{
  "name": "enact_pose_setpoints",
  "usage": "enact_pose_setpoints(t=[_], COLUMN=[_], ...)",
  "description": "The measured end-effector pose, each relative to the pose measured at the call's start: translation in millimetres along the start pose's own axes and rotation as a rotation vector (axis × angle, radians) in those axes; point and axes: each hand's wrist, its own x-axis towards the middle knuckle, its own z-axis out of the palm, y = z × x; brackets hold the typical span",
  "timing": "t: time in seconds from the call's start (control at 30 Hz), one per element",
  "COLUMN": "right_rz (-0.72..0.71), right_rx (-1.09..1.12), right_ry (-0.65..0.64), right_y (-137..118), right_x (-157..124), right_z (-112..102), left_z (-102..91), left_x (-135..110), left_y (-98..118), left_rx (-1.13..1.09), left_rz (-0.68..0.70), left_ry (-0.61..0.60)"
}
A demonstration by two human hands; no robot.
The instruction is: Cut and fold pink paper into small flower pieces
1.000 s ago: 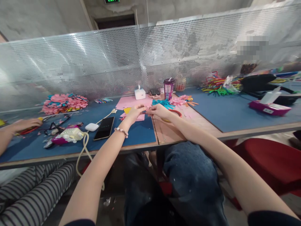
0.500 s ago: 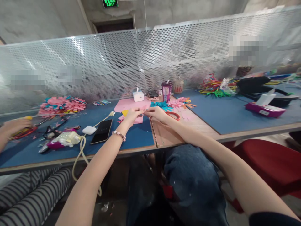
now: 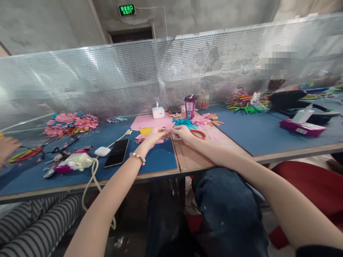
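Note:
My left hand [image 3: 157, 136] and my right hand [image 3: 182, 132] meet fingertip to fingertip over the near part of the table. Both are closed in a pinch; whatever sits between the fingers is too small and too covered to name. Under and beside my left hand lie pink paper pieces [image 3: 160, 141] and a yellow paper [image 3: 145, 131]. Just right of my right hand are scissors with orange-red handles [image 3: 205, 135], partly hidden by it. Behind the hands are a larger pink sheet [image 3: 139, 122], a blue fringed paper flower [image 3: 184, 123] and a pink one [image 3: 200, 120].
Left of my arm are a phone [image 3: 116, 152], a white case [image 3: 102, 151] and a cable [image 3: 93, 169]. A co-worker's hand [image 3: 9, 147] is at far left, near piled paper flowers [image 3: 71, 124]. A purple cup [image 3: 190, 107] stands before the perforated metal screen [image 3: 128, 75].
The view has tipped slightly upward, so the table appears lower. My hands stay pinched together, with a small shift of the fingers. The co-worker's hand has moved left.

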Motion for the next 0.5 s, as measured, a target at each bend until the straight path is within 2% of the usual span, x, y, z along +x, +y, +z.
enact_pose_setpoints(t=[0.2, 0.37, 0.5], right_rz=[-0.028, -0.14, -0.154], right_rx=[-0.016, -0.009, 0.024], right_ry=[0.012, -0.019, -0.009], right_y=[-34.9, -55.3, -56.4], right_x=[-36.7, -72.4, -73.4], right_z=[-5.3, -17.5, -14.7], left_z=[-2.2, -5.2, -6.2], left_x=[-0.1, 3.4, 4.5], left_y=[2.2, 1.4, 2.0], left_rx=[-0.013, -0.007, -0.001], left_rz=[0.03, 0.128, 0.15], left_ry=[0.033, -0.014, -0.044])
